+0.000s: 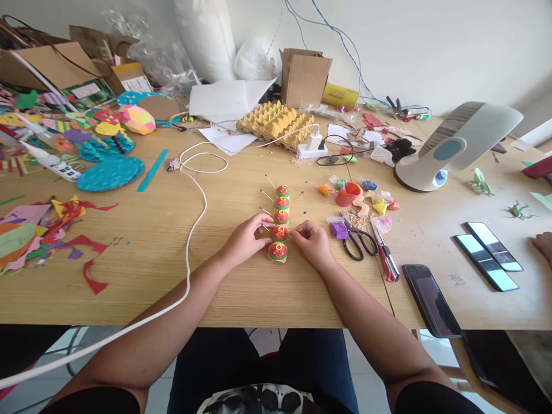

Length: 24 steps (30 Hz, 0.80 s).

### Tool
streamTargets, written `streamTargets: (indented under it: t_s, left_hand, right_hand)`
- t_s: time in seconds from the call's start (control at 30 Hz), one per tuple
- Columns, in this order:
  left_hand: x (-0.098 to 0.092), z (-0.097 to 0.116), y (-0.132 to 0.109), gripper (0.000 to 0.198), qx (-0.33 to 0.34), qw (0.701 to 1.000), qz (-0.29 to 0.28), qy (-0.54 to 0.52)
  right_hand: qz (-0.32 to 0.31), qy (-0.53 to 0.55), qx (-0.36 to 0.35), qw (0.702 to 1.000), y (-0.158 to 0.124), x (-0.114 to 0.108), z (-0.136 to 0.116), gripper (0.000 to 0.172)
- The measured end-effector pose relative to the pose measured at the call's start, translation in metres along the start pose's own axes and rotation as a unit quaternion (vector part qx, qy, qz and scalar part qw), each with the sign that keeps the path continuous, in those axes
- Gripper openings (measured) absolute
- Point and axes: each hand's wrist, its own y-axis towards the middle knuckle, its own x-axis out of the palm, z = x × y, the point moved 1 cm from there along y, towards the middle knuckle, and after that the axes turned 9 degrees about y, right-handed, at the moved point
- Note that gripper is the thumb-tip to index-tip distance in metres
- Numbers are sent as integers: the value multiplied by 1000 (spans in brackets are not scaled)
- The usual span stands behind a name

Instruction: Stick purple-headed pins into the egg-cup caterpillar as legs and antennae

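Wooden table (241,299), we are gripping a red-topped model (281,217) with our left hand (250,236), right hand (314,243) alongside, grip unclear

Right of the fan (448,148), the picture's edge crops a red object (539,167) and another person's hand (545,246). Left of it, anything in the right hand (314,242) is indistinct.

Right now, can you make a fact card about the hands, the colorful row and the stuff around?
Row of models: five, red-topped, green-edged
Sticks: purple-tipped, on both sides
Left hand: fingers at the row's left side
Right hand: fingertips together at its right side; grip partly hidden
Right of the row: scissors, box cutter, red cup
Farther back: yellow egg cartons, white fan
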Motion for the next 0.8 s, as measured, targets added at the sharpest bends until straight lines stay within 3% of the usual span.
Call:
streamTargets:
  t_s: [0.8]
  left_hand:
    - [0, -2, -1, 40, -13, 1000, -3, 9]
  right_hand:
    - [-10, 2, 10, 1000, -1, 0, -3, 22]
